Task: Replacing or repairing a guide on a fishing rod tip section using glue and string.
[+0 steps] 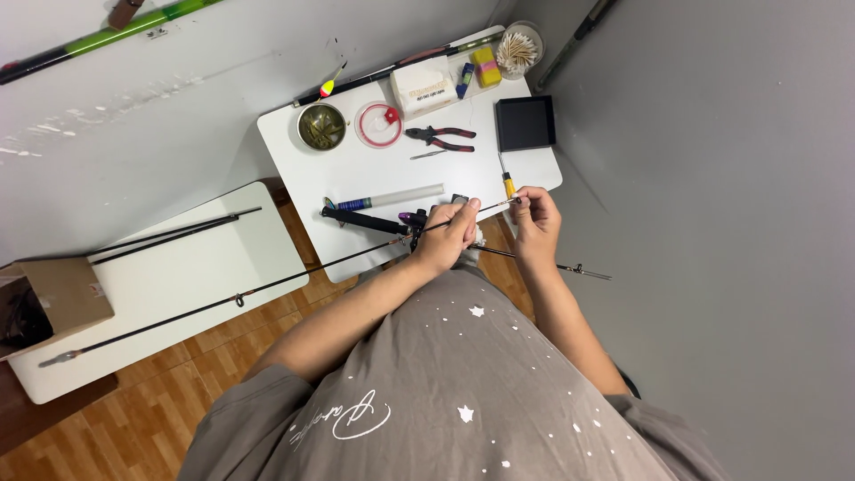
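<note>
- Black and thin, the rod runs from the hands down-left across the gap to the second surface, its butt end near a cardboard box.
- The left hand is clamped on the rod's upper part, fingers pinched round the shaft.
- The right hand is closed at the tip end, finger and thumb pinching something too small to tell.
- A second thin section pokes out to the right below the right hand.
- The rod looks light and springy, and the tip likely snaps if bent hard; the glossy shaft may slip, so a hold near a guide ring or on the thicker part seems safest.
- On the surface lie pliers, a line spool, a bowl and a black tray.
</note>
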